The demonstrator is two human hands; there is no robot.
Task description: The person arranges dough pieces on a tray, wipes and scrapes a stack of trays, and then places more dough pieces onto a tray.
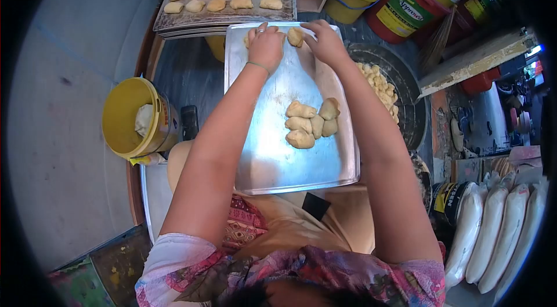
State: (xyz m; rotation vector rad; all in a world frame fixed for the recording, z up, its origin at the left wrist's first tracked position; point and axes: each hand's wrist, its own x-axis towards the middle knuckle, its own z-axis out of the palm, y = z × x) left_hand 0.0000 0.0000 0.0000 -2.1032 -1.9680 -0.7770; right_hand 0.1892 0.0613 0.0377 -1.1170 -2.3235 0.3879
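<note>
A shiny metal baking tray [272, 162] lies across my lap. At its far left corner my left hand [267, 49] is curled over a piece of dough, partly hidden under the fingers. My right hand [325, 43] is at the far right edge, thumb and fingers apart. Just left of its fingertips sits a single dough piece [295, 37]. Several more dough pieces [300, 124] lie in a cluster on the right half of the tray, some touching one another.
Beyond the tray, a second baking sheet [232, 14] carries rows of shaped dough on a stack of sheets. A round dark pan [406, 75] with many small dough pieces stands at right. A yellow bucket [156, 118] is at left. Filled plastic bags [493, 231] lie lower right.
</note>
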